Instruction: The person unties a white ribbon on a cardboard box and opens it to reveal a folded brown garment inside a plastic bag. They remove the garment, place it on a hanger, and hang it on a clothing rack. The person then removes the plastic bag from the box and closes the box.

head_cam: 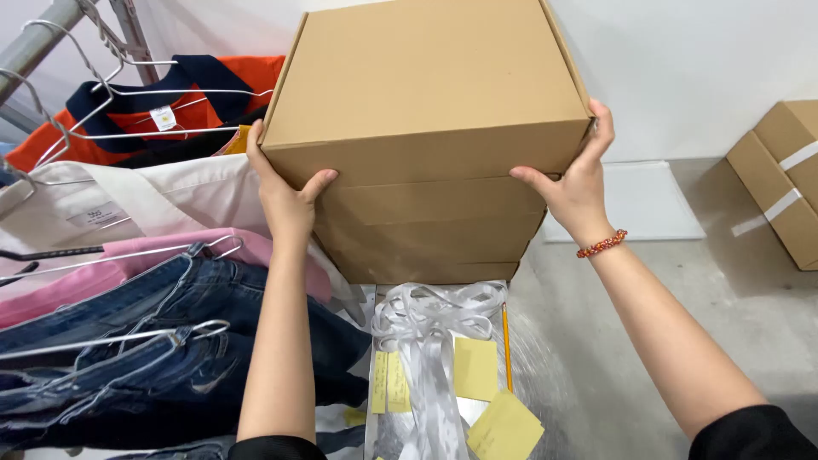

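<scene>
**Up High: Two Hands Hold a Big Brown Box**

Right now, two bare hands hold a big brown cardboard box (426, 85). The box is shut and sits on top of a stack of more boxes (426, 230) just like it.

The left hand (285, 192) presses on the left side of the big box, near its bottom edge. Its fingers go round the corner and its thumb lies flat on the front. The right hand (575, 183) presses on the right side the same way. Its fingers are spread wide up the side, and a red bead bracelet (601, 244) goes round its wrist.

Below the box lies a bunch of white ribbon (430, 341). Yellow sticky notes (477, 368) and a pencil (507, 345) lie beside the ribbon.

Left of the box, clothes hang on wire hangers (102, 98): an orange and dark blue shirt (196, 94), a pink top (128, 264) and blue jeans (128, 358).

Far to the right of the box, another brown box with white tape (784, 183) sits on the grey floor (648, 315).
</scene>
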